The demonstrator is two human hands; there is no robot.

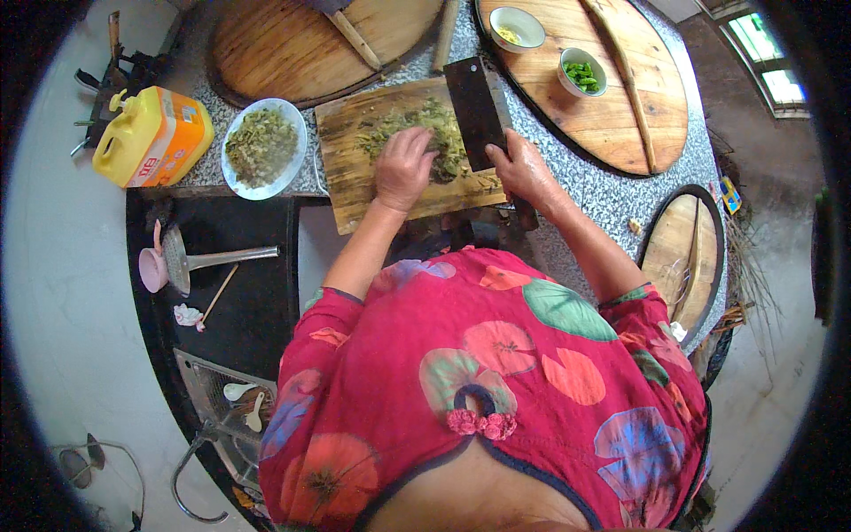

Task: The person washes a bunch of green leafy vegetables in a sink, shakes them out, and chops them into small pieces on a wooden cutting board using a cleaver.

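My left hand (403, 165) rests on a heap of chopped greens (449, 149), its fingers bent over them; what lies beneath the fingers is hidden. The greens are spread across a worn wooden cutting board (349, 193). My right hand (525, 169) grips a cleaver by its handle. The cleaver's wide dark blade (475, 116) is at the right side of the board, beside the heap. Left of the board, a white oval plate (229, 174) holds more chopped greens (261, 147).
Large round wooden lids (299, 50) (655, 86) flank the board's far side. On the right lid stand a bowl (528, 26) with yellow bits and a bowl (565, 83) of cut green pieces. A yellow jug (149, 136) stands left. A skimmer (176, 259) lies on the black surface.
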